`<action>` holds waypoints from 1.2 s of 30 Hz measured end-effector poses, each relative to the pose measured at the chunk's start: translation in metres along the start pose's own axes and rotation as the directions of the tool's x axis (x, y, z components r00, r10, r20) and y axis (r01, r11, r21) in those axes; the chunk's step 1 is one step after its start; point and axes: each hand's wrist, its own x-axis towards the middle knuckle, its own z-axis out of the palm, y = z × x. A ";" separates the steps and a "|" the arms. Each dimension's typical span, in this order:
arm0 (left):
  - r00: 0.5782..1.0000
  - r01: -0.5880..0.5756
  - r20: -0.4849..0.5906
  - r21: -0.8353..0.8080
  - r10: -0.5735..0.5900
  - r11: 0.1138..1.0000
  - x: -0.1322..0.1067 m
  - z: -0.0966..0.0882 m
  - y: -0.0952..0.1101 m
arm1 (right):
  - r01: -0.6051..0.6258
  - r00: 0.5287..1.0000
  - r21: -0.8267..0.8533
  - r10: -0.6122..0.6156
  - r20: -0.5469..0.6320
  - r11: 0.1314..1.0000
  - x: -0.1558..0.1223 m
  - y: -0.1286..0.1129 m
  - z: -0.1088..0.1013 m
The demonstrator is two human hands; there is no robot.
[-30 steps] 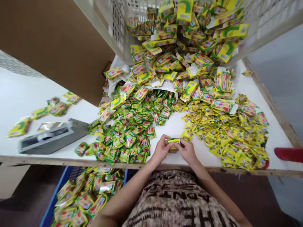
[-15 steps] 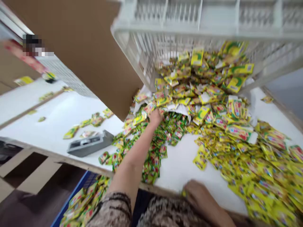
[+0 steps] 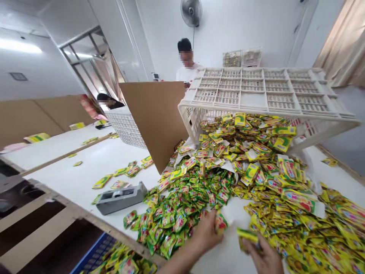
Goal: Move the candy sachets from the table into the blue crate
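My left hand (image 3: 207,230) is closed around a small green-and-red packet (image 3: 221,221) at the front edge of the heap of green packets (image 3: 176,213). To its right, my right hand (image 3: 265,254) pinches a small yellow-and-green carton (image 3: 247,234), blurred by motion, above the white table. A spread of yellow packets (image 3: 296,228) lies right beside that hand. Behind both hands, small printed cartons (image 3: 251,175) spill out of a white plastic crate (image 3: 273,93) tipped on its side.
A grey tape dispenser (image 3: 121,198) stands at the left near the table edge. Beyond it rises a brown cardboard sheet (image 3: 155,118), with a second white crate (image 3: 125,123) behind. A blue basket (image 3: 94,251) of packets sits below the edge. Two people are in the background.
My left hand has drawn back from the cartons near the crate and now holds a packet. My right hand has lifted from the table edge with a yellow carton. The view has tilted up.
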 end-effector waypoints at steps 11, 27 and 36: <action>1.000 -0.013 -0.030 -0.253 0.006 0.967 -0.051 0.079 0.022 | 0.148 0.952 -0.421 -0.013 0.307 0.895 0.022 -0.024 -0.029; 0.949 0.259 0.313 -0.817 0.020 0.516 -0.056 0.068 0.011 | 0.194 0.915 -0.300 -0.063 0.398 0.934 0.019 -0.020 -0.020; 0.945 0.305 0.328 -0.889 0.010 0.342 -0.058 0.068 0.004 | 0.281 0.909 -0.313 -0.147 0.390 0.907 0.011 -0.024 -0.019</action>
